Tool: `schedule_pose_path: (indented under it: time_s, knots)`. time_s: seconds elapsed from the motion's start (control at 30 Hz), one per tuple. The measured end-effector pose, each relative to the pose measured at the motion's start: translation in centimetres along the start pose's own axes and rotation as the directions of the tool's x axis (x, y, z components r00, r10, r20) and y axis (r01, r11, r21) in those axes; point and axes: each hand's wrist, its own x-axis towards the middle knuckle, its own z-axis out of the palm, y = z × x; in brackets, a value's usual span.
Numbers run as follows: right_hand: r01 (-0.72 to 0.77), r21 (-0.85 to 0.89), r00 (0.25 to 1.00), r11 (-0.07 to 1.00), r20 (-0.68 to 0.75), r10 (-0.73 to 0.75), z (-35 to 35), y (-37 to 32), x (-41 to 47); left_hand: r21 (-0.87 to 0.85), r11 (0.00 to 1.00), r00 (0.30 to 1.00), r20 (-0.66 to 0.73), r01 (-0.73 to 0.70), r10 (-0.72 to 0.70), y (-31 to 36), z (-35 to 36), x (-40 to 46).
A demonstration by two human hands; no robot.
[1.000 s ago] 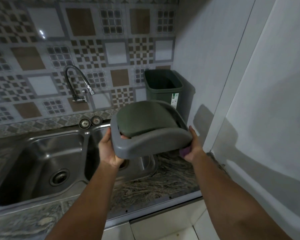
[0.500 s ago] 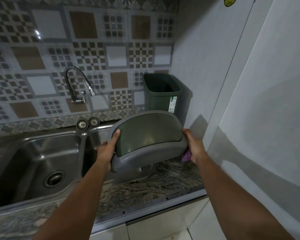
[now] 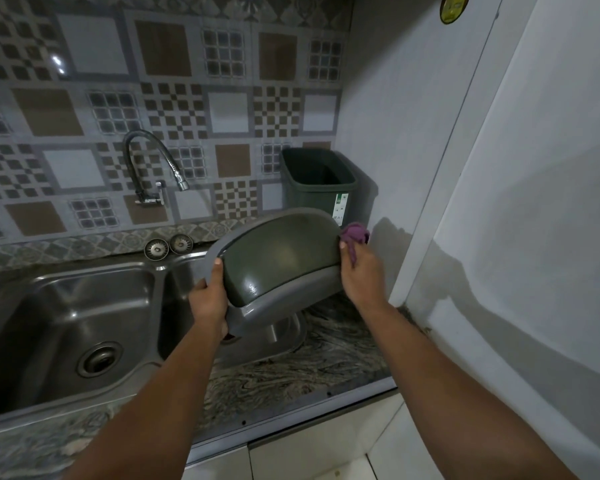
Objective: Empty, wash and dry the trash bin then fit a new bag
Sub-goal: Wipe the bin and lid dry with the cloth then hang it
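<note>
Fingers of the left hand (image 3: 208, 306) are gripping the bin lid (image 3: 281, 265), tilted above the sink (image 3: 66, 327); right hand (image 3: 361, 275) is pinching a purple cloth (image 3: 355, 233) at its edge; green bin (image 3: 321, 188) is standing on the desk (image 3: 326, 355) behind

We count one green trash bin (image 3: 321, 183), one grey swing lid (image 3: 278, 265), one purple cloth (image 3: 355, 235) and one faucet (image 3: 153, 168). We see two sink basins (image 3: 66, 327), two strainer plugs (image 3: 168, 245) by the wall, and two hands: left hand (image 3: 210, 304), right hand (image 3: 361, 277).
</note>
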Motion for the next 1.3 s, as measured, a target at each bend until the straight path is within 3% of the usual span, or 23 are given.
schedule_pose_path:
  time_s: [0.2, 0.27, 0.33, 0.43, 0.5, 0.6, 0.73, 0.9, 1.0, 1.1, 1.23, 1.3]
  knots:
    - [0.347, -0.062, 0.932, 0.936, 0.138, -0.337, 3.5, -3.9, -3.5, -0.116, 0.982, 0.983, -0.088, 0.151, -0.161, -1.0, 2.1, -0.7]
    - [0.520, -0.068, 0.847, 0.851, 0.167, -0.504, 4.3, -5.0, -5.0, -0.164, 0.958, 0.967, -0.058, 0.234, -0.247, -1.4, 2.5, -1.4]
    - [0.545, -0.069, 0.833, 0.835, 0.151, -0.532, 4.5, -4.8, -5.2, -0.189, 0.938, 0.955, -0.001, 0.292, -0.297, -1.6, 2.6, -2.1]
    - [0.255, 0.015, 0.967, 0.967, 0.025, -0.255, 3.4, -3.6, -4.1, -0.085, 0.945, 0.948, 0.045, 0.317, -0.314, -1.8, 1.6, -2.2]
    - [0.029, 0.058, 1.000, 0.998, -0.003, -0.028, 2.2, -2.7, -2.8, -0.046, 0.943, 0.942, 0.080, 0.331, -0.327, -2.2, 0.4, -1.8]
    - [-0.219, 0.063, 0.976, 0.974, 0.003, 0.219, 0.6, -1.8, -1.2, -0.002, 0.933, 0.924, 0.144, 0.359, -0.355, -3.6, -1.7, -0.2]
    - [-0.459, 0.061, 0.888, 0.886, 0.064, 0.456, -1.2, -0.2, -0.5, 0.061, 0.937, 0.923, 0.160, 0.344, -0.349, -3.6, -4.6, 1.0]
    - [-0.518, 0.128, 0.851, 0.846, -0.026, 0.525, -3.1, -0.6, 0.6, 0.123, 0.966, 0.961, 0.129, 0.228, -0.244, -2.5, -6.0, 0.4]
    - [-0.369, 0.147, 0.929, 0.918, 0.028, 0.369, -2.7, -3.8, 0.6, 0.179, 0.974, 0.983, 0.099, 0.136, -0.156, -2.2, -5.1, -0.6]
    - [-0.101, -0.020, 0.965, 0.995, 0.243, 0.103, -0.5, -7.0, -1.0, 0.204, 0.978, 0.990, 0.123, 0.038, -0.064, -2.2, -3.5, -1.8]
    - [0.394, -0.054, 0.841, 0.918, 0.424, -0.336, 2.2, -9.5, -4.1, 0.231, 0.960, 0.976, 0.182, -0.158, 0.117, -1.9, -2.0, -3.8]
    - [0.511, -0.100, 0.816, 0.854, 0.370, -0.445, 2.2, -8.8, -4.1, 0.223, 0.946, 0.958, 0.217, -0.234, 0.185, -1.8, -1.7, -4.5]
